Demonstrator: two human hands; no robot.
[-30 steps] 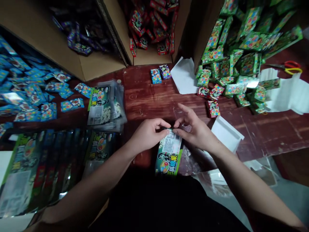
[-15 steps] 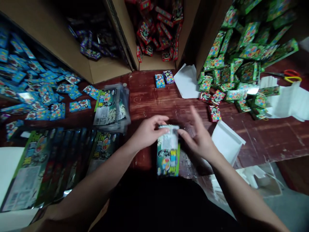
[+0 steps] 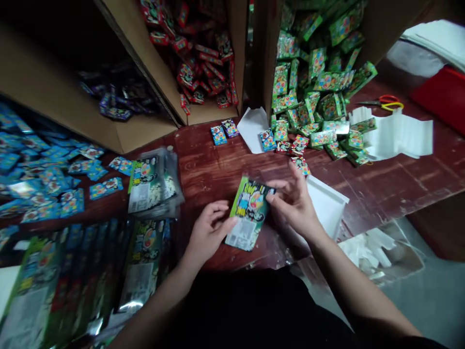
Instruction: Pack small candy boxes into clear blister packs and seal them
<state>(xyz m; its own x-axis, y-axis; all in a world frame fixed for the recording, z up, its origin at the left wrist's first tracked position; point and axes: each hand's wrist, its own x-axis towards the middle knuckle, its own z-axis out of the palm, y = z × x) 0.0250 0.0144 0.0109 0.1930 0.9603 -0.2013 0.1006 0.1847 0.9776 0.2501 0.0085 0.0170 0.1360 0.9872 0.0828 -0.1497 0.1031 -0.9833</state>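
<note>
A flat green and black printed packet (image 3: pixel 249 213) with a pale label tilts above the table in front of me. My right hand (image 3: pixel 296 208) pinches its upper right corner between thumb and fingers. At the packet's lower left edge is my left hand (image 3: pixel 212 232), fingers loosely curled and apart from the thumb, whose tip reaches the edge. Beyond the packet lie a small blue box (image 3: pixel 218 135) and a purple box (image 3: pixel 230 128). Another blue box (image 3: pixel 268 139) rests on a white paper sheet (image 3: pixel 252 127). Red boxes (image 3: pixel 300 144) are close by.
Cardboard cartons at the back hold purple (image 3: pixel 115 104), red (image 3: pixel 207 72) and green boxes (image 3: pixel 317 63). Blue boxes (image 3: pixel 47 169) heap at left. Clear printed bags (image 3: pixel 152 182) and filled packs (image 3: pixel 87 276) lie left. Scissors (image 3: pixel 390 103) and white strips (image 3: pixel 403 133) lie right.
The packet has been turned end for end and lifted; my right hand now grips its corner. A blue box now lies on the paper sheet. My view has swung right.
</note>
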